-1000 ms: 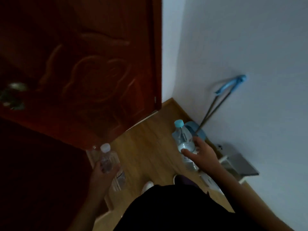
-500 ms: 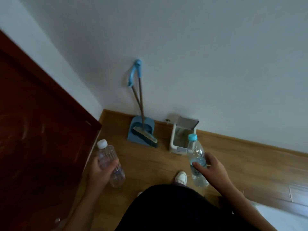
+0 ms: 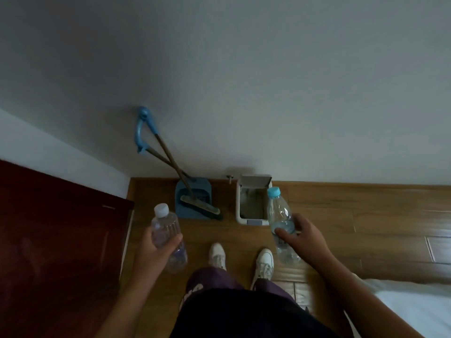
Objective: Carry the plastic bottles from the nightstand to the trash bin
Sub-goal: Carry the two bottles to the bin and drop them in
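My left hand (image 3: 158, 247) grips a clear plastic bottle with a white cap (image 3: 164, 228), held upright over the wooden floor. In my right hand (image 3: 303, 236) is a second clear bottle with a blue cap (image 3: 278, 211), tilted slightly, its top overlapping the right rim of the trash bin. The small white trash bin (image 3: 238, 203) stands against the wall straight ahead with its lid flipped up and its inside showing. Both bottles are in front of the bin, not in it.
A blue dustpan with a broom (image 3: 195, 203) leans on the wall left of the bin. A dark red wooden door (image 3: 56, 235) fills the left side. A white bed edge (image 3: 415, 311) lies at lower right. My white shoes (image 3: 263, 262) stand on the wooden floor.
The view has swung from the door and corner to face the wall. The bin now sits straight ahead and closer, and both hands still hold their bottles.
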